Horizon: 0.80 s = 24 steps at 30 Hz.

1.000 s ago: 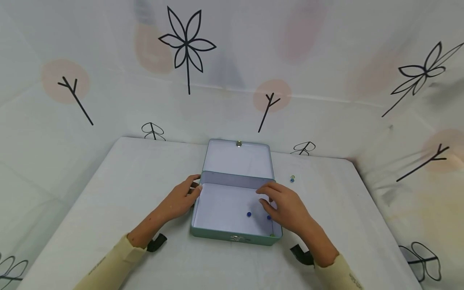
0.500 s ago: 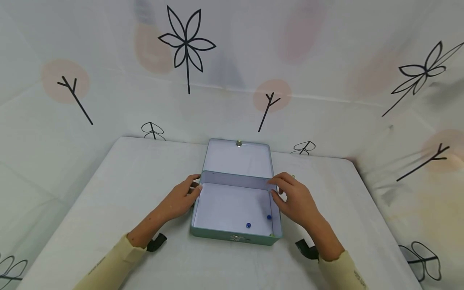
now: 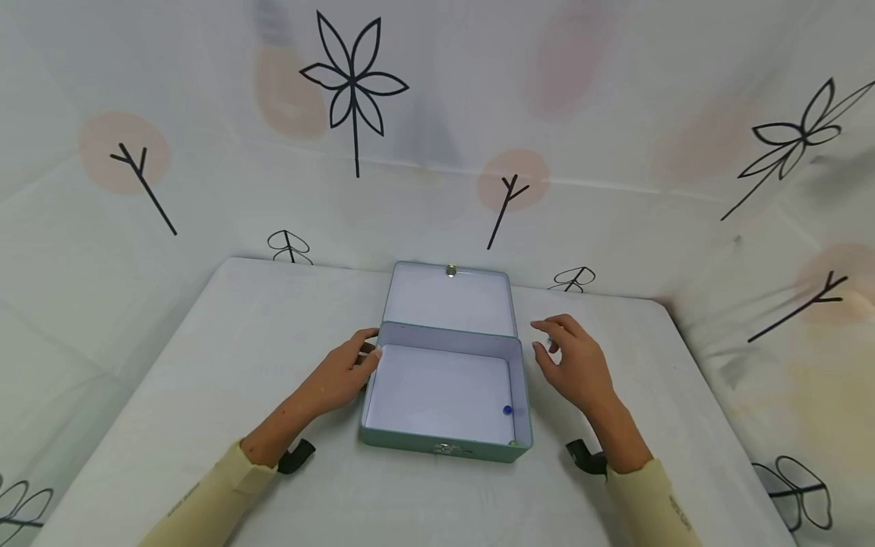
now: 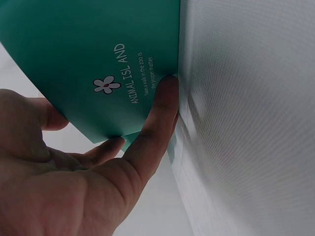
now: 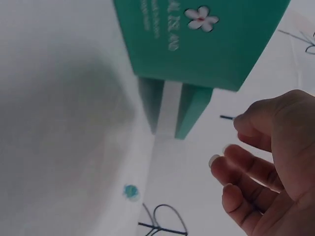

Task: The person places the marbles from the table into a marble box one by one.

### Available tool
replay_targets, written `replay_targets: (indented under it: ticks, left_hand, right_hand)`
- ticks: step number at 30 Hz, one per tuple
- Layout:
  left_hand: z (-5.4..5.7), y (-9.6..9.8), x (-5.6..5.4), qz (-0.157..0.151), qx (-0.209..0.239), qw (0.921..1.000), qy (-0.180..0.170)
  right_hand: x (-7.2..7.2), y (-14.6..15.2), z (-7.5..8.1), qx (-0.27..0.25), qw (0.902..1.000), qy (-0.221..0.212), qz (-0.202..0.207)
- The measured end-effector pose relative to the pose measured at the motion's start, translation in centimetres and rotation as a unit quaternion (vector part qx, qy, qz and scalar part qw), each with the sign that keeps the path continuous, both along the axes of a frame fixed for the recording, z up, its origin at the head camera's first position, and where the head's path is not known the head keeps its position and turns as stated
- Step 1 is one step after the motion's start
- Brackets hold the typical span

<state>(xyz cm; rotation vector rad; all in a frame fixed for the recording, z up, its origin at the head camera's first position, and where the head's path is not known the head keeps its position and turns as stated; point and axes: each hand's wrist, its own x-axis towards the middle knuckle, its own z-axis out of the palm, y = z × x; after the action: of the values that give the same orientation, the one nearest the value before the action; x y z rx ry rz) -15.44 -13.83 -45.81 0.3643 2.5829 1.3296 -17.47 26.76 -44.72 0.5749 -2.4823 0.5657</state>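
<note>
A green tin box (image 3: 437,448) with a pale inside stands with its lid (image 3: 447,300) laid back. My left hand (image 3: 342,372) holds its left side near the hinge, thumb at the rim; in the left wrist view, fingers touch the lettered green side (image 4: 88,59) low by the table. Inside the box, a blue marble (image 3: 507,410) lies near the right wall and a greenish marble (image 3: 513,443) in the front right corner. My right hand (image 3: 574,365) hovers right of the box, fingers loosely bent, nothing visible between them. A clear blue-green marble (image 5: 131,191) lies on the table nearby.
The table (image 3: 273,311) is covered in white cloth. White patterned fabric walls (image 3: 437,205) stand behind it and at both sides. A dark wrist mount (image 3: 296,457) sits on the left wrist and another dark mount (image 3: 585,458) on the right.
My right hand has moved from over the box to the right, outside it. One blue marble rolled towards the front wall and is now out of sight. The left hand stays put.
</note>
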Motion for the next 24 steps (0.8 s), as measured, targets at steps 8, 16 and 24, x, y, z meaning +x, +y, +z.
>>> replay_targets:
  ticks: [8, 16, 24]
  left_hand:
    - [0.0, 0.0, 0.0, -0.001, 0.000, 1.0000, -0.002]
    - [0.1, -0.1, 0.1, 0.000, 0.000, 1.0000, -0.002]
    - [0.1, -0.1, 0.1, 0.000, 0.002, 1.0000, -0.004]
  right_hand:
    - [-1.0, 1.6, -1.4, -0.001, 0.9982, -0.022, -0.056]
    - [-1.6, 2.7, -2.6, 0.000, 0.9947, -0.065, -0.081]
    - [-2.1, 3.8, -3.2, 0.002, 0.9850, -0.131, -0.112]
